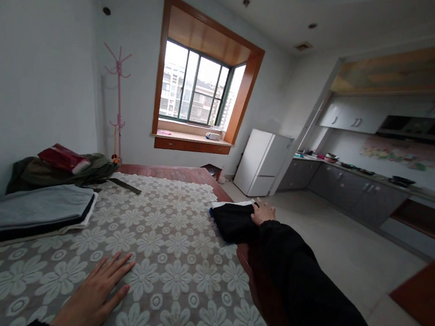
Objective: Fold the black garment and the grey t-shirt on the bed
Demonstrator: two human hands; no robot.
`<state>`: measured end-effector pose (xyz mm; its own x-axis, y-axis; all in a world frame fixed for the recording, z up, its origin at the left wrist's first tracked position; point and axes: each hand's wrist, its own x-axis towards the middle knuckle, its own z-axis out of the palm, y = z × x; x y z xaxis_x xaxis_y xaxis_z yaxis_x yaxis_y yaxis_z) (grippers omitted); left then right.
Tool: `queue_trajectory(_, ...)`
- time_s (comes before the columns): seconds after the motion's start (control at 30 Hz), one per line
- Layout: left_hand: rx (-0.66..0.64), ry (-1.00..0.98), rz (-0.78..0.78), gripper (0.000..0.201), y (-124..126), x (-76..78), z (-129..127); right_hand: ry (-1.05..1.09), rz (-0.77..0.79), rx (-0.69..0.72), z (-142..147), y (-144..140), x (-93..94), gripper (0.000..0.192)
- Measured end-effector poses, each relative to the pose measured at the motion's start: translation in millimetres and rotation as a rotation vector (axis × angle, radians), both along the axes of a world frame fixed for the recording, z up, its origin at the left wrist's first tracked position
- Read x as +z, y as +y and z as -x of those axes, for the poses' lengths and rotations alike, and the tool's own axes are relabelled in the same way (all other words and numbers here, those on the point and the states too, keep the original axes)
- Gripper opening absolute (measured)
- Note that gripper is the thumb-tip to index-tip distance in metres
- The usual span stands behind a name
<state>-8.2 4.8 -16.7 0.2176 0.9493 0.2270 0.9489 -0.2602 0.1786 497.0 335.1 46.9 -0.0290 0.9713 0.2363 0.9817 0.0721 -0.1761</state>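
Observation:
My left hand (96, 297) lies palm down with fingers spread on the flower-patterned lace tablecloth (173, 279), holding nothing. Reaching out to the right, my right hand (264, 212) touches the outer edge of a small stack of folded black cloth (234, 223). Its visible fingers are stretched out over the stack; the palm side is hidden. White and blue layers show under the black cloth. On the left side of the table, a pile of folded grey clothes (31, 208) rests over black and white layers.
A dark green backpack (31, 173) with a dark red packet (63, 157) on top stands behind the grey pile. Beyond the table are a pink coat rack (119, 99), a bay window and a white fridge (259, 162). Kitchen cabinets (355, 197) line the right.

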Motion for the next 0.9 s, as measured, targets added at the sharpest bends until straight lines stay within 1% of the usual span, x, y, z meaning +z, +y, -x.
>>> queue_trajectory(0.07,-0.004,-0.013,-0.019,0.051,0,-3.1,2,-0.03,0.021,0.104,25,5,6.8,0.055)
queue_trajectory(0.13,-0.01,-0.027,-0.044,0.051,1,-6.4,3,-0.046,0.072,0.211,56,9,2.9,0.054)
queue_trajectory(0.23,-0.016,-0.032,-0.059,0.05,1,-7.8,4,-0.054,0.172,0.294,97,6,-20.5,0.063)
queue_trajectory(0.33,-0.008,-0.025,-0.026,0.051,0,-3.4,2,-0.053,0.233,0.292,115,-2,-44.9,0.075)
queue_trajectory(0.43,-0.003,-0.014,0.015,0.053,-1,1.9,0,-0.048,0.256,0.284,115,-7,-54.4,0.078)
queue_trajectory(0.5,0.003,-0.013,0.028,0.053,-1,3.3,-1,-0.045,0.268,0.285,113,-9,-54.2,0.077)
queue_trajectory(0.6,0.011,-0.026,0.035,0.052,-2,3.3,-1,-0.043,0.28,0.285,115,-10,-49.1,0.078)
queue_trajectory(0.67,0.008,-0.036,0.034,0.051,-2,3.4,-2,-0.044,0.289,0.284,117,-8,-41.5,0.08)
queue_trajectory(0.73,0.004,-0.042,0.027,0.051,-3,3.6,-2,-0.046,0.301,0.284,113,-3,-29.0,0.078)
queue_trajectory(0.83,0.008,-0.047,0.022,0.052,-2,2.2,-1,-0.058,0.291,0.237,92,7,-7.2,0.068)
queue_trajectory(0.9,0.008,-0.049,0.008,0.051,-2,0.1,-1,-0.072,0.27,0.141,71,9,0.0,0.066)
